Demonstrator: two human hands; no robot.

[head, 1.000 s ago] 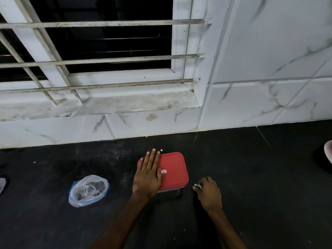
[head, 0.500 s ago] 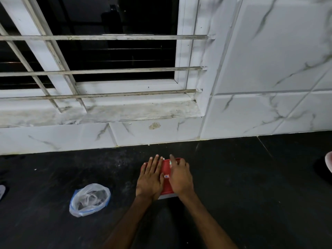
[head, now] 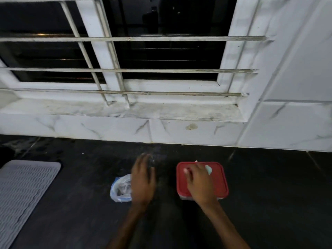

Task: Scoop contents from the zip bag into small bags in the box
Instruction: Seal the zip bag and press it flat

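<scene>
Right hand (head: 199, 182) lies on the red lid (head: 219, 178) of the box (head: 185, 197), fingers curled, pinching a small pale-green piece (head: 208, 170) at the far side. Prob. the scoop, but too small to be sure. Left hand (head: 142, 180) is over the dark bench (head: 269, 194), fingers straight and close together, nothing in it. It's blurred, and its edge overlaps the zip bag (head: 119, 191); can't tell if it touches. Bag lies slumped on the bench, apart from the box, w/ the left hand between them. Grey ribbed mat (head: 23, 191) well off to the left.

Lid is on, so small bags not seen; presumably inside. Nothing scooped yet, I'd say.

Risks from here:
- Prying the lid w/ the right hand while pinching the piece: weak purchase, so the piece could drop or the box skid on smooth stone. Better to park the piece first, or steady the box w/ the left.
- Zip bag is thin, limp film, and I can't see whether the mouth is sealed. Grab it at the wrong end, or fast, and contents may spill onto the bench.
- Bag won't stand by itself, so it needs one hand holding the mouth open, leaving one hand for the scoop.
- Dim light, dark bench: spilled bits would be hard to spot.
</scene>
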